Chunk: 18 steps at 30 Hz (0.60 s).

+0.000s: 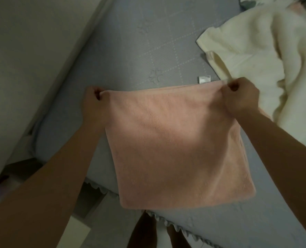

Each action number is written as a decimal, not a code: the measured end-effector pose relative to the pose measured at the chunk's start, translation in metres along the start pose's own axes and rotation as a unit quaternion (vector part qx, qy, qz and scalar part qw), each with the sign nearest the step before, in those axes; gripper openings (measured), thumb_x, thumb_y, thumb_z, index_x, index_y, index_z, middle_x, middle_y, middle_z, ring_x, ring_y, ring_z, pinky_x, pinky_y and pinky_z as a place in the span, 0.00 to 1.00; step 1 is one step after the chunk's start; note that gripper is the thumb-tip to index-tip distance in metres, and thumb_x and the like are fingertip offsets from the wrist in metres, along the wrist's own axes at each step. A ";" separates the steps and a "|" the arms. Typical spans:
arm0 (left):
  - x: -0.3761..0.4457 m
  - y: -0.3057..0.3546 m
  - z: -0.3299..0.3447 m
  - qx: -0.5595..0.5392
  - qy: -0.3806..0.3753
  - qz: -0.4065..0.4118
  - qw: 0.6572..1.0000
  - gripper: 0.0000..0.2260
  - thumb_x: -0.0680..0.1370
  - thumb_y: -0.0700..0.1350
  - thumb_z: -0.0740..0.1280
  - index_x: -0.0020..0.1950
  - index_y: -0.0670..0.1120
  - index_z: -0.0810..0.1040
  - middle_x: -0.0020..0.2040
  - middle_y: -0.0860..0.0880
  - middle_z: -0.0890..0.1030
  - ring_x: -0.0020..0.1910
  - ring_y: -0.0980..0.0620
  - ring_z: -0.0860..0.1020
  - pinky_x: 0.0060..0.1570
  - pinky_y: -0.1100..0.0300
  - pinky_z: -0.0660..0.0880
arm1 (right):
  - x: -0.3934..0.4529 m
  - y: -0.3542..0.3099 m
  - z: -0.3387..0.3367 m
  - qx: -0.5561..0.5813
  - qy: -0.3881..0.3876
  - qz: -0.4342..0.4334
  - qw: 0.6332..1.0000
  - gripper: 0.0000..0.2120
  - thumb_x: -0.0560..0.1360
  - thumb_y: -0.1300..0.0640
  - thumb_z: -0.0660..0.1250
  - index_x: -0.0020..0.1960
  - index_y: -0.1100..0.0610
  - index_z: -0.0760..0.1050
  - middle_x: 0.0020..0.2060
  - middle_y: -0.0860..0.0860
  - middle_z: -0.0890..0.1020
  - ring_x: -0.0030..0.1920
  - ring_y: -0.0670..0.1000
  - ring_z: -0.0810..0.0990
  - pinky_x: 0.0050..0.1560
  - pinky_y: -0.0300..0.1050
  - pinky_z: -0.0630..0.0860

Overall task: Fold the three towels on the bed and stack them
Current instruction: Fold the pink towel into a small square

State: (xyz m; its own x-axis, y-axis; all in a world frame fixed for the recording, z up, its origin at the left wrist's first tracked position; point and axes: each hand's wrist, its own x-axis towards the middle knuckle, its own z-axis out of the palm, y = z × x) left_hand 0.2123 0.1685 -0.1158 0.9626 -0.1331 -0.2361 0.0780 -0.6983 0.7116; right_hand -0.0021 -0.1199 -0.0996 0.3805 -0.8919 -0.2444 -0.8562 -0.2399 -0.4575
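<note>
A pink towel (175, 145) lies folded in a rough square on the grey bed (139, 51), its near edge reaching the bed's frilled front edge. My left hand (93, 102) pinches its far left corner. My right hand (241, 97) pinches its far right corner, beside a small white label (204, 79). A cream towel (256, 56) lies crumpled at the right, touching the pink towel's right side. No third towel can be made out.
A pale wall or bed frame (32, 59) runs along the left of the bed. Patterned bedding (266, 2) shows at the top right corner. The floor and my feet (148, 233) are below the bed's front edge.
</note>
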 end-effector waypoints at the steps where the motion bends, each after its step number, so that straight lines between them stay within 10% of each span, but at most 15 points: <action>1: -0.003 0.000 0.000 0.026 -0.012 0.012 1.000 0.04 0.74 0.41 0.63 0.49 0.46 0.73 0.40 0.52 0.75 0.41 0.52 0.73 0.38 0.71 0.70 | -0.005 0.000 0.002 -0.023 -0.013 -0.009 1.000 0.13 0.76 0.53 0.63 0.56 0.59 0.76 0.51 0.56 0.81 0.54 0.58 0.78 0.52 0.44 0.70; 7: -0.056 0.013 0.015 0.214 -0.030 0.281 0.935 0.25 0.77 0.44 0.60 0.74 0.46 0.65 0.77 0.40 0.62 0.76 0.40 0.61 0.71 0.45 0.59 | -0.079 -0.030 0.027 -0.197 0.014 -0.248 0.948 0.25 0.77 0.51 0.53 0.72 0.58 0.64 0.70 0.59 0.68 0.70 0.63 0.65 0.69 0.65 0.61; 11: -0.122 -0.011 0.054 0.336 -0.209 0.347 0.851 0.26 0.81 0.51 0.48 0.79 0.45 0.56 0.80 0.43 0.54 0.79 0.43 0.51 0.74 0.40 0.54 | -0.149 -0.019 0.084 -0.215 -0.187 -0.365 0.886 0.31 0.81 0.50 0.52 0.80 0.58 0.46 0.80 0.56 0.48 0.79 0.57 0.43 0.77 0.58 0.42; 18: -0.092 -0.073 0.032 0.407 -0.168 0.316 0.840 0.30 0.80 0.62 0.48 0.81 0.52 0.48 0.81 0.45 0.49 0.80 0.44 0.46 0.76 0.42 0.43 | -0.067 0.067 0.059 -0.281 -0.099 -0.346 0.890 0.34 0.80 0.40 0.46 0.80 0.55 0.43 0.80 0.57 0.46 0.79 0.57 0.43 0.77 0.59 0.43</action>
State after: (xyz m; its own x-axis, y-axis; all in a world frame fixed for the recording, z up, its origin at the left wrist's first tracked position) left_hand 0.1100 0.2085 -0.1673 0.6055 -0.7547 -0.2526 -0.7574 -0.6439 0.1083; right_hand -0.0648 -0.0535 -0.1639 0.8907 -0.3849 -0.2417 -0.4120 -0.9084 -0.0717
